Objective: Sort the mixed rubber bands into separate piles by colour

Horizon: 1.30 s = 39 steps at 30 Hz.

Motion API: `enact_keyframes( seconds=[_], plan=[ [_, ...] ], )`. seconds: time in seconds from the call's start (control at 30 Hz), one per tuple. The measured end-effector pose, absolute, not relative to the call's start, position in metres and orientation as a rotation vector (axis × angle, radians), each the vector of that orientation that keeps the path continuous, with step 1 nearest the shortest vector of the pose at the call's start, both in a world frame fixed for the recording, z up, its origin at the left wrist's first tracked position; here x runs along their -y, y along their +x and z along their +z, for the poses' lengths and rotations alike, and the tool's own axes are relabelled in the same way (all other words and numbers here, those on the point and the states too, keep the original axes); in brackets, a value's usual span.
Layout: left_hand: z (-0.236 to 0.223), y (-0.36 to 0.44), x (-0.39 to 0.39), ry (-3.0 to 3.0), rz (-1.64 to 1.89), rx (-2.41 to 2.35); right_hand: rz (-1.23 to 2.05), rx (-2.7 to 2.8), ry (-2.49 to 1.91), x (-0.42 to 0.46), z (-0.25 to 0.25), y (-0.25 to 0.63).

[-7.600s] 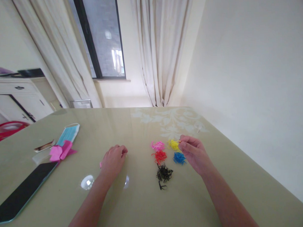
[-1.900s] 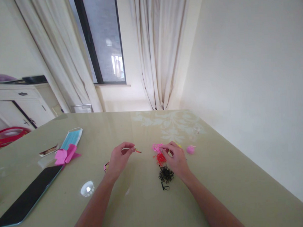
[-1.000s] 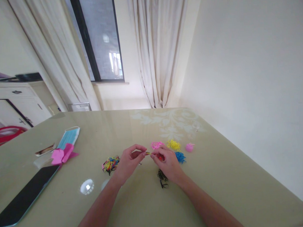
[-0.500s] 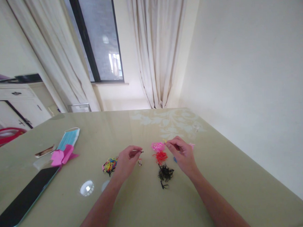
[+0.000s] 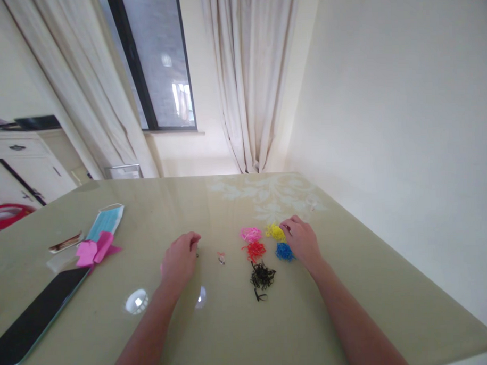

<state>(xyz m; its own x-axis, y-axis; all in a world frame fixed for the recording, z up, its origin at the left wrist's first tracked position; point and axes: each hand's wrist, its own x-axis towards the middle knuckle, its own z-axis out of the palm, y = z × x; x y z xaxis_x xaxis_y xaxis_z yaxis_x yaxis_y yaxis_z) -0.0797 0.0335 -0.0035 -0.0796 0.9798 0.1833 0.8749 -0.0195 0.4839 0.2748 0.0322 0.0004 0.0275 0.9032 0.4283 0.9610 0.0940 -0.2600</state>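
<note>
My left hand (image 5: 179,262) is low over the mixed-colour pile and covers nearly all of it. Its fingers are pressed together, and what they hold, if anything, is hidden. My right hand (image 5: 303,243) rests at the near right side of a pile of yellow rubber bands (image 5: 274,232), fingertips pinched; their contents cannot be made out. Close by that hand lies a blue pile (image 5: 285,251). Left of these are pink (image 5: 251,234) and red (image 5: 256,250) piles, with black rubber bands (image 5: 263,276) nearer me. A few loose bands (image 5: 221,259) lie between my hands.
On the left of the glossy table (image 5: 233,332) are a dark flat slab (image 5: 36,317), a pink bow-like piece (image 5: 94,249), a blue face mask (image 5: 106,222) and a small brown strip (image 5: 65,243). A wall (image 5: 405,145) runs along the right side.
My left hand has moved left from the middle to over the mixed pile. My right hand, which held a yellow band, has shifted slightly right, uncovering the yellow and blue piles.
</note>
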Motion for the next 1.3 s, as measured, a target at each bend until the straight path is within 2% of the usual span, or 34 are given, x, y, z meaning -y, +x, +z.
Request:
enact_keyframes(
  seconds=[0.1, 0.3, 0.73, 0.87, 1.03, 1.3],
  plan=[
    [-0.002, -0.082, -0.032, 2.116, 0.612, -2.067, -0.22, 1.936, -1.814, -0.035, -0.006, 0.276],
    [0.0, -0.062, -0.027, 2.265, 0.523, -1.676, -0.169, 1.879, -1.641, -0.033, -0.005, 0.271],
    [-0.001, -0.056, -0.025, 2.31, 0.453, -1.665, 0.115, 1.779, -1.442, -0.018, 0.007, 0.24],
    [0.0, -0.053, -0.025, 2.332, 0.661, -1.678, 0.194, 1.74, -1.373, -0.012, 0.013, 0.231],
    [0.012, -0.036, -0.01, 2.472, 1.063, -1.421, 0.532, 1.753, -1.215, 0.0, 0.026, 0.218],
    [0.015, -0.023, 0.008, 2.688, 1.085, -1.159, 0.772, 1.778, -1.078, 0.01, 0.024, 0.198]
  ],
)
